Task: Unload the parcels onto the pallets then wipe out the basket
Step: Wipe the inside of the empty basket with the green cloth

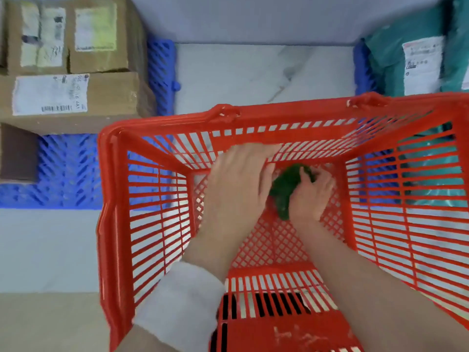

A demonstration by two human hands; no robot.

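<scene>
A red slatted plastic basket (253, 118) fills the lower and right part of the frame, seen from above, with nothing in it but the two hands and a cloth. Under and around it lies a pale marbled floor (253, 72). In the upper left of the frame, brown cardboard parcels (73, 97) with white labels are stacked on a blue lattice pallet (66, 174), which shows beside and below them. In the upper right corner, teal plastic-wrapped parcels (385, 57) with a white label sit on a second blue pallet (361, 69), partly seen through the basket's far wall. Near the middle of the frame, the left hand (238, 186), with a grey sleeve (177, 306) pushed up the forearm, is spread flat with fingers reaching toward the far wall of the basket, gripping nothing. Just right of it, the right hand (311, 194) is closed over a crumpled dark green cloth (284, 191), pressing it against the mesh floor of the basket.
</scene>
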